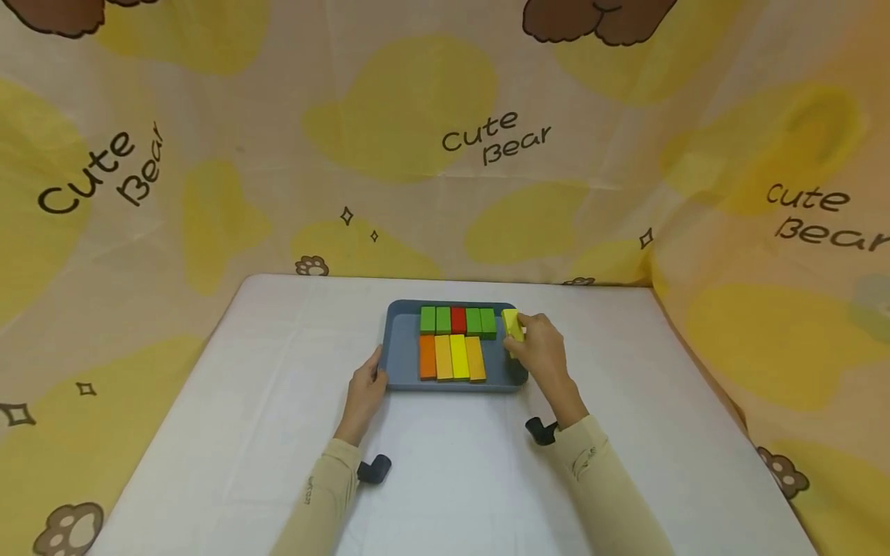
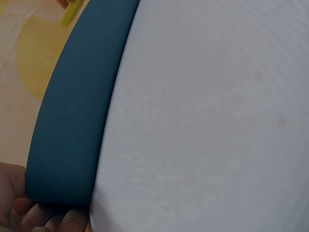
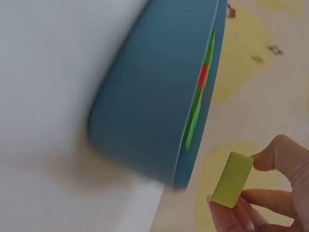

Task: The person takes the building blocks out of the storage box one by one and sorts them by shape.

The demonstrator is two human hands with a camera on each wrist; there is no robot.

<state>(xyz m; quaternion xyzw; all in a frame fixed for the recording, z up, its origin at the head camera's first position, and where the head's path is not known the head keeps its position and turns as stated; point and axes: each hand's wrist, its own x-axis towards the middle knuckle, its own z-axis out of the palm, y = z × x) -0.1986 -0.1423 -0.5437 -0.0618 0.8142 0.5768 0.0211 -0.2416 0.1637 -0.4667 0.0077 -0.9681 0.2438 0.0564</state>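
Note:
A blue-grey tray lies on the table, with two rows of coloured blocks in it. The back row has several green blocks and one red block. In front of it stand an orange block, a bright yellow block and two amber blocks. My left hand holds the tray at its left side, thumb by the rim and fingers curled under the corner in the left wrist view. Over the tray's right end, my right hand pinches a yellow-green block between thumb and fingers.
A white cloth covers the table. Behind and beside it hangs a patterned curtain with lettering. Black wrist-worn pieces stick out from both sleeves.

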